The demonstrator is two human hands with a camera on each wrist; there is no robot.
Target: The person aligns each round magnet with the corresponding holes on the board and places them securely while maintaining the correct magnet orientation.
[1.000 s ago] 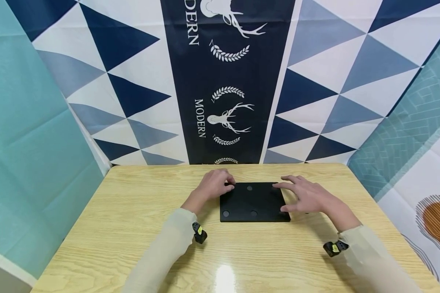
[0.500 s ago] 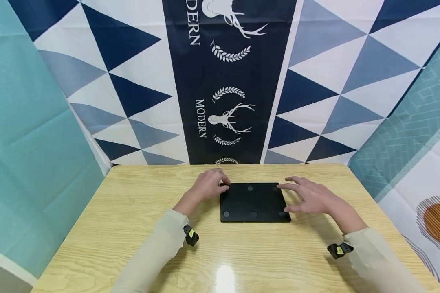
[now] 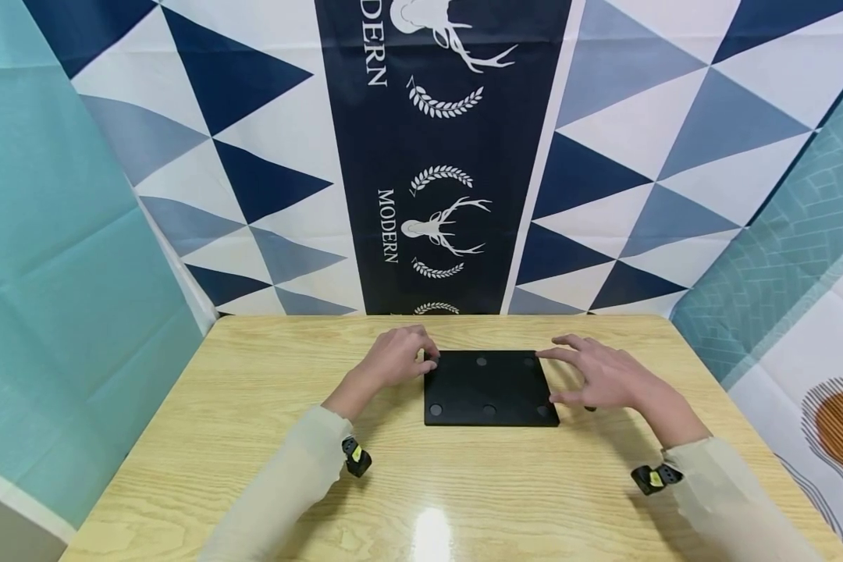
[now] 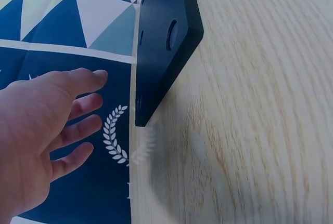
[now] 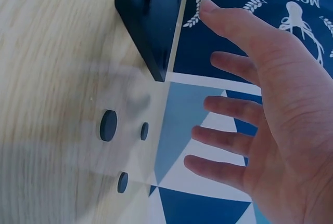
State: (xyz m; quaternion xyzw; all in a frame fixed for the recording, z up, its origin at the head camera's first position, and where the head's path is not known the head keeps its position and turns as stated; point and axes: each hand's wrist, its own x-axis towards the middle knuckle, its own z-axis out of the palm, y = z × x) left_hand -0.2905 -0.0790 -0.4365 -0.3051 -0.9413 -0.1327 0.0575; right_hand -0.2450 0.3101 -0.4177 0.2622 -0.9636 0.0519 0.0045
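A flat black rectangular board with round marks near its edges lies on the table. My left hand hovers at its back left corner, fingers loosely bent; in the left wrist view this hand holds nothing and is apart from the board. My right hand is spread beside the board's right edge, thumb and fingertips near that edge. The right wrist view shows the right hand with nothing in its fingers. Three small dark discs lie near it, including a larger-looking disc.
The light wood table ends at the back against a patterned cloth with triangles and deer heads. Teal cloth hangs along the left side. A small black device sits on the left wrist and a similar device on the right.
Both hands have drawn outward from the board, the left hand to the left and the right hand to the right. The board stays in place on the table.
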